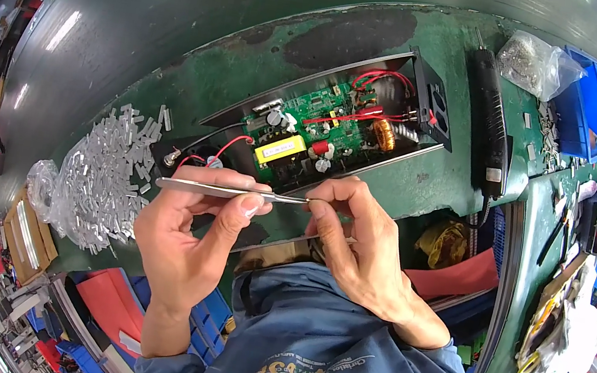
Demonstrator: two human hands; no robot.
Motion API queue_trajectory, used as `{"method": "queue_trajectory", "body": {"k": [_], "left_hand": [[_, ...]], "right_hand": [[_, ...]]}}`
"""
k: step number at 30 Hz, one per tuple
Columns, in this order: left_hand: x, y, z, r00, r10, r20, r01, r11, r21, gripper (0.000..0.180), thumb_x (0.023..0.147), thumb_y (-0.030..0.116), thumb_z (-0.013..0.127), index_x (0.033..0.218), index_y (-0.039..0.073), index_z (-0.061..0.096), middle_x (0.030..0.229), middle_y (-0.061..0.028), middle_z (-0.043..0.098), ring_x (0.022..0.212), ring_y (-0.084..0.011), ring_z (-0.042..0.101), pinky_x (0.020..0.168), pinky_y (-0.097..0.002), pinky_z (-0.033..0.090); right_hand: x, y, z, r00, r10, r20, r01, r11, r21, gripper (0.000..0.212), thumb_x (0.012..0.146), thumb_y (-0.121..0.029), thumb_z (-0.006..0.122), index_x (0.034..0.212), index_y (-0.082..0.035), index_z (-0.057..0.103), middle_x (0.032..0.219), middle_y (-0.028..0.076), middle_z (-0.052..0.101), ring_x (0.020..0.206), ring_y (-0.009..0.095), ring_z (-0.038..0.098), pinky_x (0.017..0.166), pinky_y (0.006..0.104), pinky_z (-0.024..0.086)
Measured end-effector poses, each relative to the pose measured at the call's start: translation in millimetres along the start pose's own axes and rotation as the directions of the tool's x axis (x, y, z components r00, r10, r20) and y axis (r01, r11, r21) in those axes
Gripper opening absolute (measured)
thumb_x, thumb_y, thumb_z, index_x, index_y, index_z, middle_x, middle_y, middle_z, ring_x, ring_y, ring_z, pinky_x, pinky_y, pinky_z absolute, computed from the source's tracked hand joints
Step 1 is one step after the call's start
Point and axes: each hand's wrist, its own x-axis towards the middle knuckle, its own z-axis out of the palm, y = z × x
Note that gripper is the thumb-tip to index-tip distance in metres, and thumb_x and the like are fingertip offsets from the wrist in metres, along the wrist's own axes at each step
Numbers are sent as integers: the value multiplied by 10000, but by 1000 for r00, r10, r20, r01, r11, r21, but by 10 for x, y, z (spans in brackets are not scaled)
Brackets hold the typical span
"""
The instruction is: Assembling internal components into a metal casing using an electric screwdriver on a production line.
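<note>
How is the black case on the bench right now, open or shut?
Open: the case shows no cover over its green circuit board or copper coil.

You have two hands in view: one left hand point(185, 239) and one right hand point(362, 255). Between them you have one slim silver tool point(204, 188). In front of you, count one open black case point(397, 157), one green circuit board point(315, 103), one yellow block point(279, 150), one copper-coloured coil point(384, 134) and one black power screwdriver point(490, 123). You have one heap of small metal pieces point(105, 175); they overlap too much for an exact count, but dozens seems fair.
</note>
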Motion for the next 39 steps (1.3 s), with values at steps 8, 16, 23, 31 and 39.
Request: {"method": "queue_trajectory", "body": {"k": [8,16,23,31,39], "left_hand": [[21,-86,-61,981,196,-2,-188,947,261,146,951,38,710,1055,-49,656,967,-135,745,838,-193,744,710,-261,569],[124,-149,14,921,343,186,-385,725,571,159,857,-34,762,977,0,663,950,-122,751,781,-246,730,679,-316,576],[202,-209,61,907,358,221,-416,684,600,224,821,-4,796,996,55,670,898,-60,746,616,-204,663,556,-295,493],[191,-216,82,916,321,239,-400,706,584,192,844,-69,765,993,-15,656,917,-154,757,814,-252,746,738,-323,587],[177,-199,101,916,325,235,-400,709,580,163,864,-51,757,1005,-38,678,939,-151,754,800,-241,731,741,-321,584]], "right_hand": [[-96,194,-520,807,-306,-506,163,937,-308,165,998,-1,608,1162,13,602,1045,76,651,797,118,632,674,214,496],[145,433,-1404,706,-346,-618,-333,608,-721,500,949,-203,728,1398,-49,570,1307,183,609,1210,375,571,1059,432,421],[-491,329,-1229,764,-31,-644,-471,655,-591,575,904,-140,721,1427,-29,510,1157,147,616,1060,252,591,965,365,458],[-1467,459,-577,779,624,-66,-598,770,223,499,764,-64,832,1164,-39,534,902,41,660,792,123,617,750,289,518],[-1394,444,-266,912,392,119,-384,919,-91,507,983,-273,640,1359,8,449,915,236,677,793,391,709,723,432,559]]}}
